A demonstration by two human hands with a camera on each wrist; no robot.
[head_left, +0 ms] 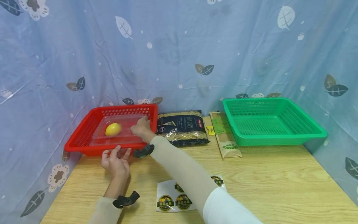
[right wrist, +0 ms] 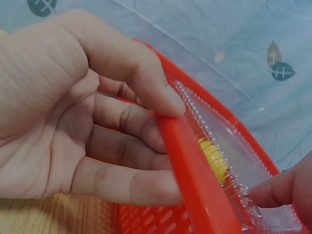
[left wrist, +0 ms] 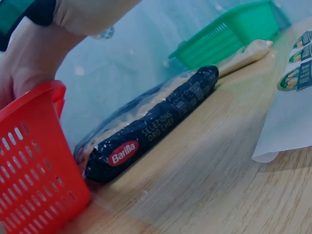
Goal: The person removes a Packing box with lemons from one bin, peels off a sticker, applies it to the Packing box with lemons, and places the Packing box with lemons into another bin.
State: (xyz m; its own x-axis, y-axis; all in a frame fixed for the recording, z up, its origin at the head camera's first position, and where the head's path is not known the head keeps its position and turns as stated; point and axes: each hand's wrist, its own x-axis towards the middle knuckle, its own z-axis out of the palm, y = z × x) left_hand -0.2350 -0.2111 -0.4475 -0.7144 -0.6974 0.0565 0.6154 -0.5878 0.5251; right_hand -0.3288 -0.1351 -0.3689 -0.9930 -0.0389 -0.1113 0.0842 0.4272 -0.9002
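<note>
Inside the red basket [head_left: 84, 137] lies a clear plastic tray [head_left: 127, 121]. A yellow lemon [head_left: 112, 129], blurred on its right side, shows within the tray's outline. My left hand [head_left: 117, 161] grips the basket's front rim; in the right wrist view its thumb [right wrist: 170, 100] lies on top and its fingers are against the outer side. My right hand [head_left: 142, 127] reaches over the basket's right front corner to the tray's right end. One of its fingers [right wrist: 278, 192] appears to touch the tray's edge; its other fingertips are mostly hidden.
A pasta bag [head_left: 181, 128] lies right of the red basket. Beyond it are a small yellow packet [head_left: 210, 130], a long paper-like packet [head_left: 226, 135] and a green basket [head_left: 279, 140]. A sticker sheet [head_left: 170, 203] lies in front, partly under my right sleeve. A curtain [head_left: 179, 62] hangs behind.
</note>
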